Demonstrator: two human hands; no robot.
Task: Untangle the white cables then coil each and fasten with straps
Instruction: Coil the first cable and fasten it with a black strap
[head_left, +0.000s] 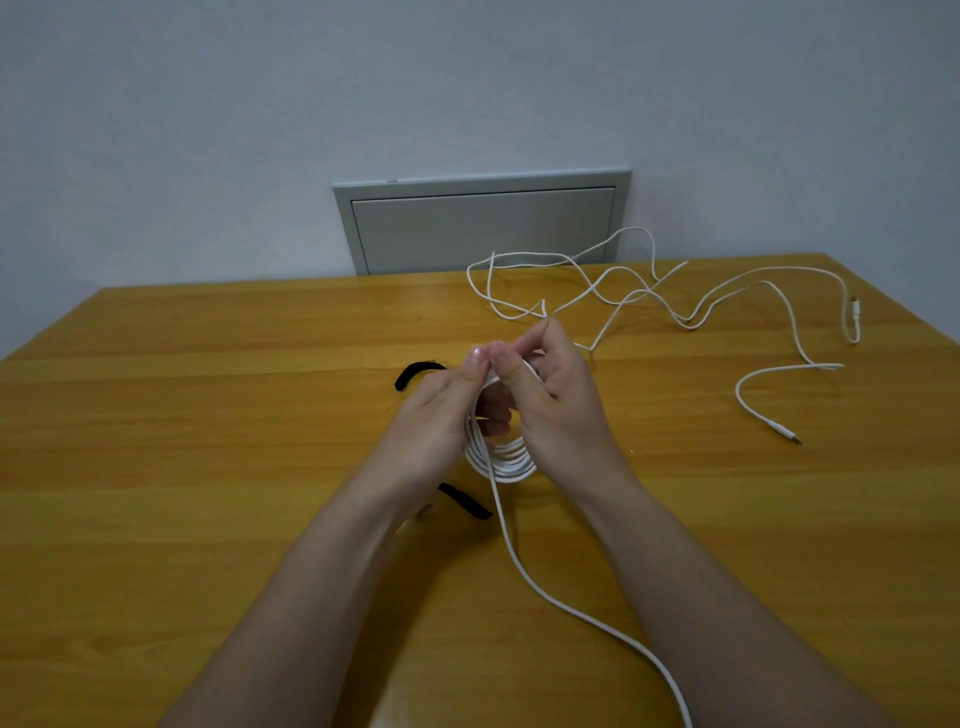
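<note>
Over the table (208, 415), cable coil (506, 460) in the grip of left hand (441, 415) and right hand (561, 395)

Light: I am seeing soft, even, slightly dim light spreading over the wooden table (208, 415).
Glare: a pale sheen is lying along the far planks.
Shadows: faint, soft-edged ones are sitting under the left hand (431, 415) and wrist.
Blur: fingertips are smearing slightly, and the coiled white cable (506, 457) is rendering soft.
Distortion: the wide lens is bowing the table's edges, and the grey wall (208, 130) is darkening toward the corners.
</note>
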